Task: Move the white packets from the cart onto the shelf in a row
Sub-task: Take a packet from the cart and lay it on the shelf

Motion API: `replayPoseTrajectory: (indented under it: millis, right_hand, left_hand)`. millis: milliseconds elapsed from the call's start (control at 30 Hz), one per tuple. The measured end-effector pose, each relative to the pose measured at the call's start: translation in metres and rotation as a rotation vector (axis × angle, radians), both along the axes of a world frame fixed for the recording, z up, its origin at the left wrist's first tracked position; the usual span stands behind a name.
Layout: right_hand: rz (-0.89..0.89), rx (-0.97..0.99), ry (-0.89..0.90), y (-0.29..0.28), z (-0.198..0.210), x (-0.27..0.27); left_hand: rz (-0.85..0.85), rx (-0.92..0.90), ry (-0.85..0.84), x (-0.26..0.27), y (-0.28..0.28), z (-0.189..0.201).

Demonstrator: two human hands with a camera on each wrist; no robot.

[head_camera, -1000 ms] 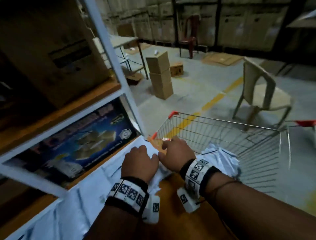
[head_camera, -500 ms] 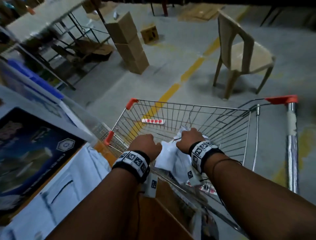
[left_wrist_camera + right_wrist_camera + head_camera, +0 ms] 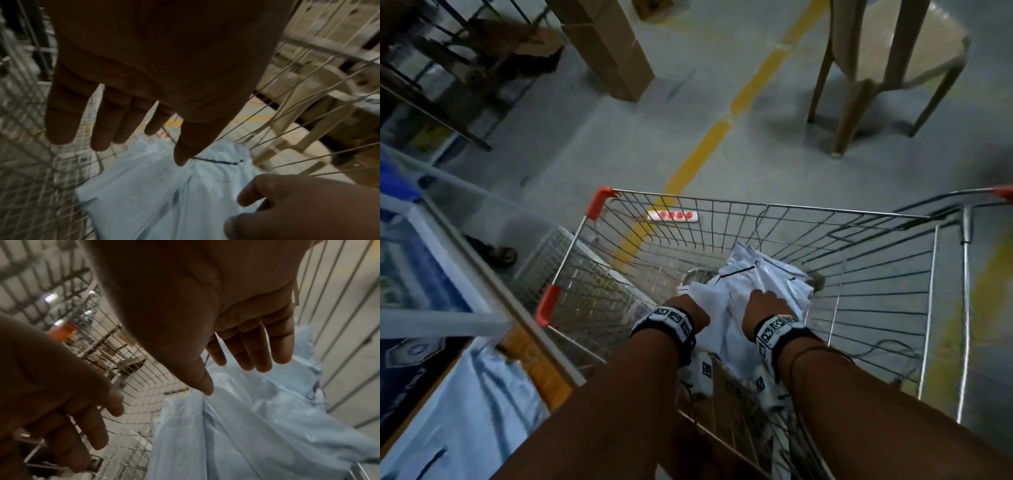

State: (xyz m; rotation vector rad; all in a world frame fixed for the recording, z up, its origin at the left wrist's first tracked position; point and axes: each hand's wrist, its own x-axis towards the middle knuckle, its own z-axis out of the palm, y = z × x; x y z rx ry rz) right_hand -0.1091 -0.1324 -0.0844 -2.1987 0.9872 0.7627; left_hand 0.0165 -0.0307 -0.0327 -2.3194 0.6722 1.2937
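Observation:
A crumpled pile of white packets lies in the wire cart, toward its near right side. Both my hands reach down into the basket over the pile. My left hand is at the pile's left edge. In the left wrist view, my left hand has straight, spread fingers above the packets and holds nothing. My right hand is over the middle of the pile. In the right wrist view, my right hand also has straight fingers just above the packets. More white packets lie flat on the shelf at lower left.
The shelf's metal upright stands against the cart's left side, with a dark printed box behind the laid packets. A plastic chair and stacked cardboard boxes stand on the floor beyond the cart.
Both hands left the packet on the shelf, swung right and went down into the cart onto the pile. The view turned from the shelf to the cart.

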Motion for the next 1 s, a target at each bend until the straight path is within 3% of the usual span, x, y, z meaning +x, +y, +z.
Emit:
replayPoseTrajectory:
  millis: [100, 267, 300, 367, 433, 533, 600, 667, 700, 733, 767, 833, 933, 1000]
  right_hand:
    - [-0.065, -0.035, 0.017, 0.002, -0.024, 0.002]
    - [-0.228, -0.053, -0.007, 0.012, -0.066, 0.001]
    - [-0.284, -0.042, -0.023, 0.013, -0.072, -0.001]
    - [-0.386, -0.036, -0.070, 0.014, -0.084, -0.005]
    - [-0.498, -0.043, -0.143, 0.014, -0.091, -0.009]
    - [-0.539, -0.042, -0.171, 0.011, -0.098, -0.010]
    - [-0.520, -0.027, -0.166, 0.008, -0.098, -0.009]
    - [-0.504, -0.003, -0.172, 0.005, -0.093, -0.010]
    - [-0.497, 0.014, -0.173, 0.004, -0.089, -0.010]
    - [-0.489, 0.034, -0.168, 0.004, -0.086, -0.011]
    - [-0.479, 0.053, -0.159, 0.003, -0.084, -0.011]
    - [-0.451, 0.089, -0.144, 0.004, -0.080, -0.012]
    - [-0.408, 0.114, -0.138, 0.002, -0.076, -0.013]
    - [-0.441, 0.149, -0.140, 0.001, -0.079, -0.013]
  left_hand:
    - [0.046, 0.102, 0.007, 0.021, 0.011, -0.070]
    - [0.048, 0.098, 0.020, 0.037, 0.011, -0.094]
    - [0.098, 0.096, 0.002, 0.040, 0.016, -0.113]
    - [0.024, 0.097, 0.068, 0.035, 0.022, -0.136]
    - [0.003, 0.051, 0.105, 0.039, 0.036, -0.184]
    - [-0.009, 0.024, 0.094, 0.036, 0.030, -0.154]
    - [0.142, 0.017, 0.004, 0.033, 0.030, -0.137]
    - [0.043, 0.076, -0.101, 0.036, 0.044, -0.162]
    - [0.052, 0.012, -0.195, 0.043, 0.051, -0.187]
    - [0.087, -0.008, -0.174, 0.049, 0.057, -0.208]
    - [0.188, -0.027, -0.091, 0.051, 0.054, -0.206]
    - [0.216, -0.110, 0.016, 0.052, 0.045, -0.184]
    - [0.388, -0.127, -0.123, 0.039, 0.020, -0.133]
    - [0.488, -0.147, -0.173, 0.037, 0.021, -0.152]
